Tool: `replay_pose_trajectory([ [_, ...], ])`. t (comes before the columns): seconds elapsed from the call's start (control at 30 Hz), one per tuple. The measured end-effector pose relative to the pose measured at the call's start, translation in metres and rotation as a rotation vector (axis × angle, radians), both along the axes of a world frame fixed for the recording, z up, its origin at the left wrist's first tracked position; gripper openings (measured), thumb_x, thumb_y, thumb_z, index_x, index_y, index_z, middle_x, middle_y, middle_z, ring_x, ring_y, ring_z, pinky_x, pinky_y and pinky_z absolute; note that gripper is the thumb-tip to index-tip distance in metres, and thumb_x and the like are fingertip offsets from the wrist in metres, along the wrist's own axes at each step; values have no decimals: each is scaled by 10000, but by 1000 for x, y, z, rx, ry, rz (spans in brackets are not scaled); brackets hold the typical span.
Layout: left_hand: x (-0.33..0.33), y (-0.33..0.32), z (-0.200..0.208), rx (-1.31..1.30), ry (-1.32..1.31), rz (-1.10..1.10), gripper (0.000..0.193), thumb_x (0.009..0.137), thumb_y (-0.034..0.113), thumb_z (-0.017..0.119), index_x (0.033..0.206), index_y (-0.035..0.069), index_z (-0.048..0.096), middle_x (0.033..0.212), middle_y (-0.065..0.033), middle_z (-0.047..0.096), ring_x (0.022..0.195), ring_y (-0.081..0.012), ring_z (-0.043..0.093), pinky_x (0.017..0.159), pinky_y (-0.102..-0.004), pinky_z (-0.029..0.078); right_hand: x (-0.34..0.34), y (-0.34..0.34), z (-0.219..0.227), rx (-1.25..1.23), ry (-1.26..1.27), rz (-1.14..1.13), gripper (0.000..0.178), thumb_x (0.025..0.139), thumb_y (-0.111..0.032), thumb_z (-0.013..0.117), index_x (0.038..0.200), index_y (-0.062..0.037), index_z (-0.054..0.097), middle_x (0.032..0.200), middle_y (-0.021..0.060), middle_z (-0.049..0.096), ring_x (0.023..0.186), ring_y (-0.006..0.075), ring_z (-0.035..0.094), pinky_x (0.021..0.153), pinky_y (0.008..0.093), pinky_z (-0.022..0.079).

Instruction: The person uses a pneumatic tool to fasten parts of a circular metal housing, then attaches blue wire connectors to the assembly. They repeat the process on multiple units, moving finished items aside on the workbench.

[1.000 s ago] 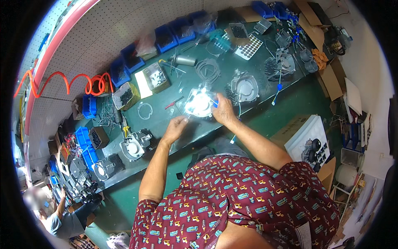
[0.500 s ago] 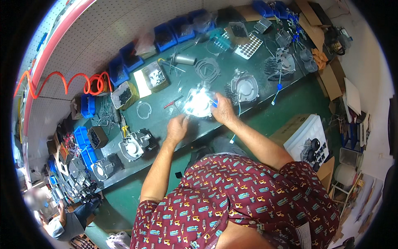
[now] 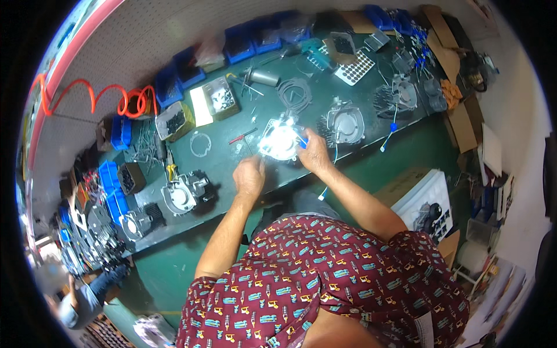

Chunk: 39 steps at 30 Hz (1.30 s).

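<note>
Metal housing is lying on the green surface in front of the person, between the two hands, and strong light is shining on it so that its inner details are being lost in glare. The right hand is staying close against the right side of this housing, with its fingers bent near a small blue piece; whether it is gripping this piece or only touching it, one cannot tell. The left hand is resting just beside the lower left of the housing, with the fingers curled inward; what it may be holding is hidden.

Near the left hand, a red-handled tool is lying flat, and farther to the left a thin gasket is lying alone. A second housing is sitting to the right of the right hand, while a third housing is sitting to the left, with yellow-handled pliers lying just beyond it. Behind the lit housing, a stack of gaskets is lying, and a metal cylinder is lying on its side. Blue bins are standing along the back.
</note>
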<state>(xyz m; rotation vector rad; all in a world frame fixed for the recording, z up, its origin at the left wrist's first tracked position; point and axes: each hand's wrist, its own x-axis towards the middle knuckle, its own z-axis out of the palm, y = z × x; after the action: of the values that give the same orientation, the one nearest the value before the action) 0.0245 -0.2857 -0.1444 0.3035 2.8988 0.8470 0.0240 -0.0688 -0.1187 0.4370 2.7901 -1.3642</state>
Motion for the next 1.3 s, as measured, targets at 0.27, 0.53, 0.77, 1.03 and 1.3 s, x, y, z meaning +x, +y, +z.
replay_pose_trajectory([
  [0.27, -5, -5, -21, 574, -422, 288, 239, 898, 242, 653, 860, 11, 702, 688, -75, 626, 644, -184, 583, 606, -350, 429, 1, 0, -7, 66, 68, 14, 307, 733, -115, 721, 974, 35, 605, 867, 232, 674, 850, 404, 677, 777, 456, 522],
  [0.53, -14, -9, -41, 1061, -763, 336, 149, 930, 174, 704, 836, 59, 694, 712, 32, 602, 588, -67, 498, 535, -220, 383, -1, -1, 9, 69, -27, 47, 336, 732, -49, 701, 1042, 28, 597, 900, 225, 696, 876, 414, 688, 799, 471, 531],
  [0.77, -2, 5, -15, 255, 317, 36, 101, 867, 112, 698, 874, 15, 667, 742, -121, 619, 619, -213, 547, 620, -350, 454, -1, 4, -7, 99, 11, 39, 277, 727, -62, 709, 960, 23, 587, 860, 237, 676, 860, 437, 670, 771, 494, 520],
  [1.03, -12, -11, -31, 1110, -983, 337, 187, 985, 226, 634, 959, 46, 678, 804, 27, 637, 634, -53, 552, 553, -208, 502, 1, 2, -12, 97, 110, 41, 267, 732, -91, 713, 940, 24, 592, 790, 190, 651, 750, 339, 667, 709, 437, 519],
  [1.3, -13, -4, -14, 16, 387, -153, 142, 867, 163, 706, 853, 26, 669, 718, -131, 631, 586, -212, 550, 595, -344, 449, 1, 1, -8, 88, 98, 48, 286, 727, -78, 701, 967, 33, 592, 850, 233, 661, 827, 405, 670, 759, 470, 520],
])
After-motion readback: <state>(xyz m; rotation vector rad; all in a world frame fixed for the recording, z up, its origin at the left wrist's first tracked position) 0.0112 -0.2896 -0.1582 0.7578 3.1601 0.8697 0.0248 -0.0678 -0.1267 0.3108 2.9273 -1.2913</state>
